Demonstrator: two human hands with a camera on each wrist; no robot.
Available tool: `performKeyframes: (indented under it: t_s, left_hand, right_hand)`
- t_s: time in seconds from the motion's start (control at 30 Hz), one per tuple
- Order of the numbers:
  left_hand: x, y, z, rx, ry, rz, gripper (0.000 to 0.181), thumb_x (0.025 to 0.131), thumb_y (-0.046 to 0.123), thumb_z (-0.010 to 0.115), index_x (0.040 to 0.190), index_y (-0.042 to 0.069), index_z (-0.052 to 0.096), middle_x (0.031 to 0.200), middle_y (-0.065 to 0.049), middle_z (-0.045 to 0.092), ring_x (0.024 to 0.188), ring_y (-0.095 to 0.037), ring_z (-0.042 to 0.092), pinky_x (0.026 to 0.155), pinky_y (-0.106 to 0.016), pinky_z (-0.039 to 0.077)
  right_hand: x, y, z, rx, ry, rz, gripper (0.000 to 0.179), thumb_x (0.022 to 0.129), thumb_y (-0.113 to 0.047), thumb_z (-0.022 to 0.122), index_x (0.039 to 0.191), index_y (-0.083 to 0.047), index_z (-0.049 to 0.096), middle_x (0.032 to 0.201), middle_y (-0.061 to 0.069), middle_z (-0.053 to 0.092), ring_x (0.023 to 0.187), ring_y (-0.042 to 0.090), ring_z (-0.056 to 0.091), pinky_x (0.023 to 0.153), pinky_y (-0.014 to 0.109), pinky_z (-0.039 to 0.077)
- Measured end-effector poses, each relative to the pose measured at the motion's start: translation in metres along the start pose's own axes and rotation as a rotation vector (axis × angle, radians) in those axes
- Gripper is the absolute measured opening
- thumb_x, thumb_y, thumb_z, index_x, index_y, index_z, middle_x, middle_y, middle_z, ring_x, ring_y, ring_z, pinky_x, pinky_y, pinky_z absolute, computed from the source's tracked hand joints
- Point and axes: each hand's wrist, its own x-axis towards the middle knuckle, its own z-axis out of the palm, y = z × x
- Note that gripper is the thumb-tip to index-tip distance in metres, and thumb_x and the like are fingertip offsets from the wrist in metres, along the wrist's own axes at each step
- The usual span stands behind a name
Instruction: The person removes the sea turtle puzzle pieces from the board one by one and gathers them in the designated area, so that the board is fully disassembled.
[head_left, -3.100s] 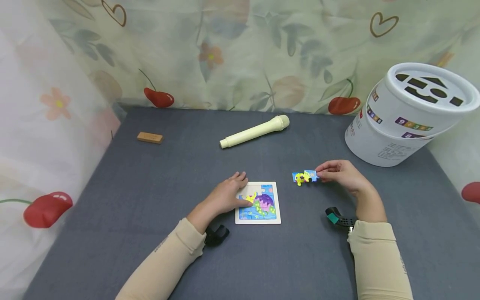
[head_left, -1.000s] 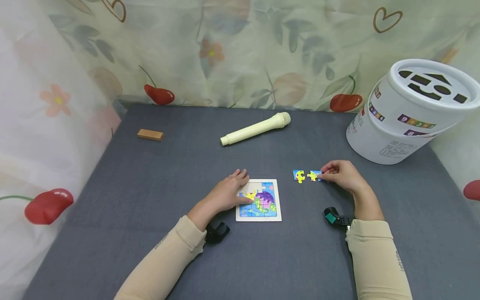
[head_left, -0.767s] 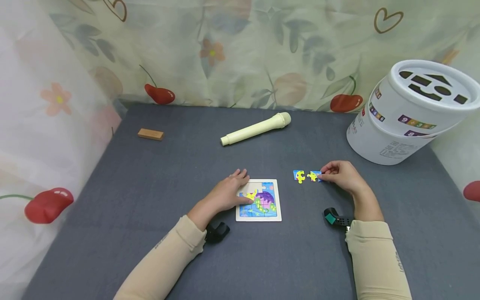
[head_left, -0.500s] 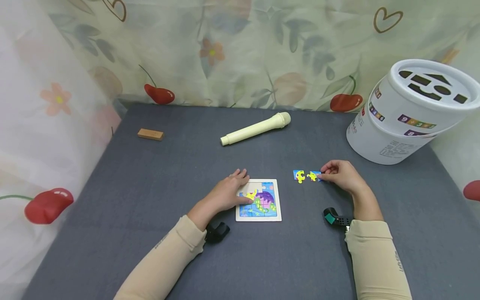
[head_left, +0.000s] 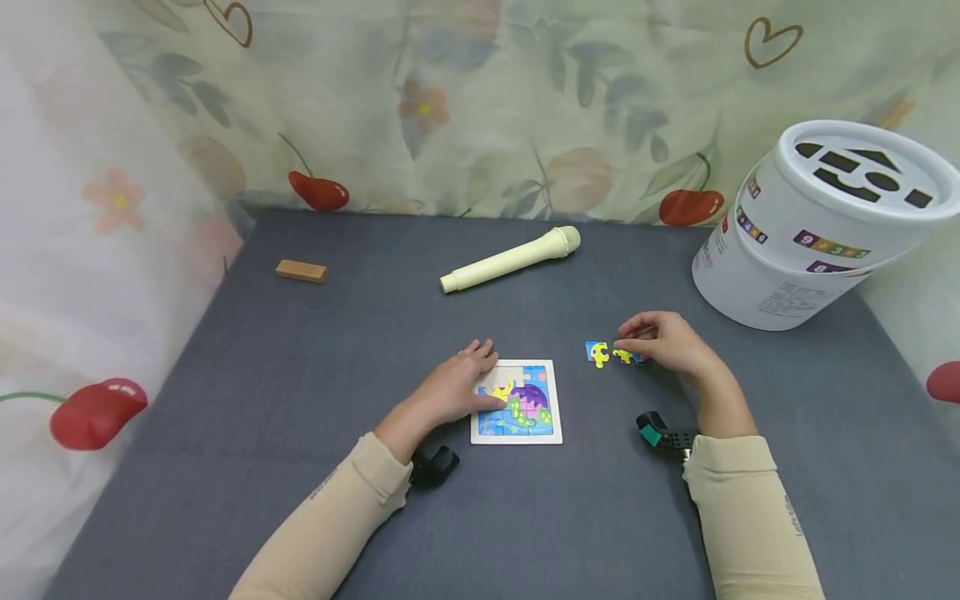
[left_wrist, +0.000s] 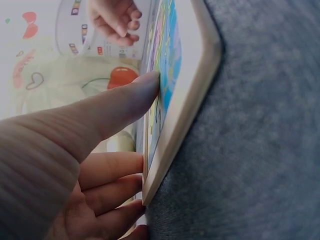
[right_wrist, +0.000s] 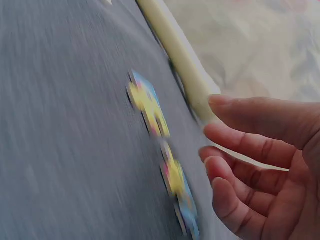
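My left hand (head_left: 448, 388) rests on the left side of a square jigsaw board (head_left: 557, 408) with a pale frame. In the left wrist view its straight thumb (left_wrist: 125, 102) presses on the picture, while the fingertips touch the frame's edge. Part of the picture is filled; bare wood shows at the upper left. To the board's right lie two loose blue-and-yellow jigsaw pieces, a left piece (head_left: 597, 353) and a right piece (head_left: 623, 357), slightly apart. Over the right piece hovers my right hand (head_left: 670, 342), partly covering it. The right wrist view shows nothing between its loosely bent fingers (right_wrist: 240, 135).
A cream toy microphone (head_left: 510, 260) lies beyond the board. Far left is a small wooden block (head_left: 301, 271). At the back right stands a white bucket (head_left: 780, 287) with shaped holes in its lid. Printed curtains border the grey table (head_left: 360, 317).
The two pieces, together about three seconds ago, now lie apart. Just now my right hand released the right piece and shifted left above it. My left hand has stayed on the board.
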Motion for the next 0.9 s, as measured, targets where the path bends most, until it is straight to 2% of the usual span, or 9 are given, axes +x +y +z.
performKeyframes:
  t_s: [0.2, 0.5, 0.73, 0.9]
  left_hand:
    - [0.000, 0.004, 0.001, 0.064, -0.020, -0.008, 0.074, 0.083, 0.040, 0.068, 0.142, 0.008, 0.038, 0.154, -0.008, 0.025, 0.144, -0.024, 0.016, 0.114, -0.046, 0.024]
    - [0.000, 0.020, -0.004, 0.203, -0.057, -0.055, 0.075, 0.085, 0.046, 0.063, 0.143, 0.007, 0.038, 0.153, -0.010, 0.028, 0.143, -0.027, 0.022, 0.116, -0.042, 0.021]
    - [0.005, 0.040, -0.006, 0.189, -0.088, -0.047, 0.079, 0.083, 0.048, 0.065, 0.144, 0.008, 0.035, 0.154, -0.009, 0.025, 0.142, -0.028, 0.023, 0.114, -0.044, 0.025]
    - [0.009, 0.044, -0.001, 0.186, -0.098, -0.055, 0.078, 0.083, 0.047, 0.065, 0.144, 0.009, 0.035, 0.153, -0.009, 0.027, 0.142, -0.027, 0.025, 0.112, -0.046, 0.029]
  right_hand:
    - [0.008, -0.027, 0.021, -0.041, -0.100, -0.078, 0.029, 0.084, -0.016, 0.068, 0.105, 0.004, 0.066, 0.086, 0.012, 0.067, 0.067, 0.012, 0.055, 0.058, 0.025, 0.045]
    - [0.021, -0.060, 0.046, -0.109, -0.201, -0.173, 0.023, 0.082, -0.011, 0.069, 0.101, 0.003, 0.069, 0.091, 0.014, 0.068, 0.073, 0.015, 0.057, 0.062, 0.024, 0.046]
    - [0.026, -0.077, 0.063, -0.129, -0.299, -0.223, 0.020, 0.082, -0.009, 0.069, 0.098, 0.003, 0.070, 0.089, 0.012, 0.070, 0.071, 0.012, 0.060, 0.063, 0.023, 0.049]
    - [0.025, -0.078, 0.070, -0.146, -0.310, -0.212, 0.019, 0.083, -0.009, 0.068, 0.098, 0.002, 0.070, 0.089, 0.011, 0.070, 0.071, 0.010, 0.061, 0.064, 0.023, 0.050]
